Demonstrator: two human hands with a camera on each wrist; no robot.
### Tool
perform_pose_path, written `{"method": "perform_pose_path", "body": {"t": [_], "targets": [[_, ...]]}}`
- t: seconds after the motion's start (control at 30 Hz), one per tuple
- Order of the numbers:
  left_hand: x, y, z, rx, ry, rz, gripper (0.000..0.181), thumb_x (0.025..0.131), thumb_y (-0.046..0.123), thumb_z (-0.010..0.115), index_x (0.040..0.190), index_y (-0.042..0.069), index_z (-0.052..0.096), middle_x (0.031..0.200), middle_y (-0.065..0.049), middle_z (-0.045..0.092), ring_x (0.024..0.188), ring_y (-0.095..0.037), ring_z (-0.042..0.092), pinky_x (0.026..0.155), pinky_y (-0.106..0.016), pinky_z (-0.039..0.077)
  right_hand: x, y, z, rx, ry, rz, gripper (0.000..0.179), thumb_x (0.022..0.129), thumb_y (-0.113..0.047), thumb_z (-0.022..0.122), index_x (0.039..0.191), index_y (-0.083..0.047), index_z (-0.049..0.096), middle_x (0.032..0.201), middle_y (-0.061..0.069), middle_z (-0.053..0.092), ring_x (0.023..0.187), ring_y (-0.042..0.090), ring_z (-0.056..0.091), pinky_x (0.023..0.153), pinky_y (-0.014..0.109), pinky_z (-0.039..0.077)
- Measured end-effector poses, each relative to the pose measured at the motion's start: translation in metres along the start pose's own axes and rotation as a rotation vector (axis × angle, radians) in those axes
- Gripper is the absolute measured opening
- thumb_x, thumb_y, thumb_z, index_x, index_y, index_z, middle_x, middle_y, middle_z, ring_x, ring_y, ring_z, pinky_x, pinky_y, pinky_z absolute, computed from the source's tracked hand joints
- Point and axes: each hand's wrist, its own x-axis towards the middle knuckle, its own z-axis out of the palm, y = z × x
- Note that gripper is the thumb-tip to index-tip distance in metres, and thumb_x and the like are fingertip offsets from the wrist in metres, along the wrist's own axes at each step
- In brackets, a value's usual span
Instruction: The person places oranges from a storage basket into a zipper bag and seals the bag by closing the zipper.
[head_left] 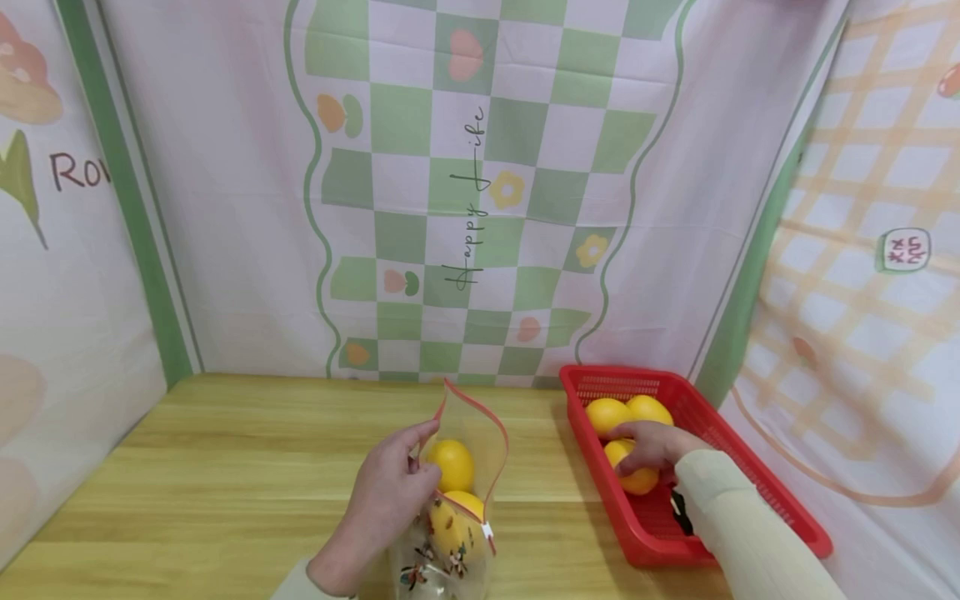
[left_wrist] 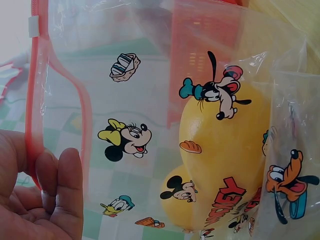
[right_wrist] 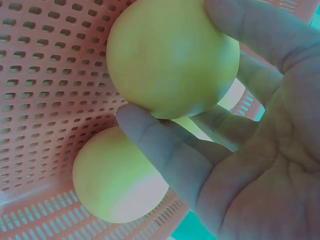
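My left hand (head_left: 393, 483) pinches the red-edged rim of a clear zip bag (head_left: 480, 425) printed with cartoon figures. The bag's mouth gapes wide, and its white slider (head_left: 487, 530) hangs at the right. Inside lie two yellow oranges (head_left: 452, 465), which also show through the plastic in the left wrist view. Over the red basket (head_left: 652, 554), my right hand (head_left: 656, 446) has its thumb and fingers curled round an orange (right_wrist: 170, 60). Another orange (right_wrist: 120, 175) sits beyond those fingers in the right wrist view. Two oranges (head_left: 651, 409) rest at the basket's far end.
A small black object (head_left: 681, 510) lies on the basket floor, partly behind the right sleeve. The basket stands at the right of the wooden table (head_left: 225, 483). Printed cloth (head_left: 480, 183) hangs close behind the table and along both sides.
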Motion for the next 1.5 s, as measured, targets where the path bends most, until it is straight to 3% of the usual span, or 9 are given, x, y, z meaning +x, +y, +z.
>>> {"method": "perform_pose_path", "body": {"t": [0.27,0.47,0.57,0.77,0.87,1.0,1.27,1.4,1.5], "targets": [[0.0001,-0.0001,0.0007,-0.005,0.001,-0.004,0.061,0.087,0.005,0.061,0.147,0.014,0.059,0.093,-0.002,0.062,0.045,-0.007,0.036,0.039,-0.014,0.031,0.0029,0.0016,0.001,-0.026,-0.026,-0.014,0.075,0.078,-0.026,0.088,0.147,-0.015,0.06,0.129,0.014,0.059,0.115,0.036,0.05,0.083,0.05,0.053],[-0.0002,-0.0004,0.0012,-0.01,0.008,0.0,0.06,0.087,0.005,0.061,0.147,0.014,0.06,0.13,-0.005,0.067,0.045,-0.007,0.036,0.039,-0.014,0.031,0.0023,0.0011,0.0028,-0.012,-0.041,-0.018,0.074,0.077,-0.026,0.089,0.145,-0.015,0.06,0.13,0.014,0.058,0.115,0.036,0.049,0.083,0.052,0.053],[-0.0004,-0.0005,0.0011,-0.011,0.007,0.003,0.06,0.087,0.005,0.061,0.146,0.013,0.06,0.135,-0.008,0.066,0.045,-0.007,0.036,0.039,-0.014,0.03,0.0012,0.0,0.0034,0.0,-0.047,-0.006,0.076,0.076,-0.027,0.089,0.145,-0.015,0.06,0.128,0.014,0.058,0.113,0.036,0.05,0.082,0.052,0.054],[-0.0003,-0.0004,0.0005,-0.009,0.013,0.008,0.06,0.087,0.005,0.061,0.146,0.014,0.061,0.135,-0.007,0.066,0.045,-0.006,0.035,0.038,-0.015,0.03,0.0003,-0.001,0.0037,0.0,-0.056,0.007,0.081,0.074,-0.029,0.091,0.147,-0.015,0.058,0.126,0.014,0.057,0.113,0.036,0.05,0.083,0.052,0.056],[-0.0003,-0.0006,0.0006,-0.006,0.006,0.004,0.06,0.087,0.005,0.06,0.146,0.014,0.06,0.117,-0.008,0.068,0.045,-0.007,0.035,0.039,-0.015,0.03,0.0009,-0.0007,0.0037,-0.024,-0.055,-0.009,0.08,0.074,-0.028,0.091,0.146,-0.015,0.059,0.126,0.013,0.058,0.114,0.036,0.05,0.085,0.053,0.055],[-0.0007,-0.0005,0.0011,-0.003,0.005,0.0,0.06,0.087,0.005,0.06,0.147,0.014,0.06,0.111,-0.007,0.067,0.045,-0.007,0.036,0.039,-0.014,0.031,0.002,-0.0004,0.004,-0.054,-0.052,-0.04,0.078,0.074,-0.028,0.091,0.145,-0.015,0.06,0.126,0.013,0.059,0.114,0.034,0.051,0.087,0.054,0.055],[-0.0011,-0.0004,0.0004,-0.01,0.009,0.006,0.061,0.086,0.005,0.062,0.146,0.015,0.06,0.128,-0.009,0.066,0.046,-0.007,0.037,0.039,-0.015,0.031,-0.0003,-0.0037,0.0045,-0.066,-0.066,-0.036,0.079,0.073,-0.028,0.091,0.145,-0.015,0.059,0.124,0.013,0.058,0.114,0.034,0.051,0.086,0.054,0.057],[-0.0009,-0.0007,0.0013,-0.002,0.01,-0.003,0.062,0.087,0.005,0.061,0.147,0.014,0.059,0.128,-0.007,0.066,0.046,-0.007,0.037,0.039,-0.014,0.031,-0.0001,-0.0036,0.0044,-0.07,-0.071,-0.027,0.079,0.073,-0.028,0.091,0.145,-0.017,0.059,0.123,0.012,0.058,0.114,0.034,0.051,0.086,0.054,0.057],[-0.001,-0.001,0.0015,0.003,0.011,0.005,0.062,0.087,0.005,0.061,0.148,0.013,0.059,0.117,-0.005,0.067,0.046,-0.007,0.037,0.039,-0.014,0.031,0.0014,-0.0021,0.0046,-0.064,-0.071,-0.024,0.079,0.072,-0.027,0.091,0.145,-0.018,0.059,0.124,0.011,0.058,0.115,0.034,0.051,0.088,0.055,0.056]]}}
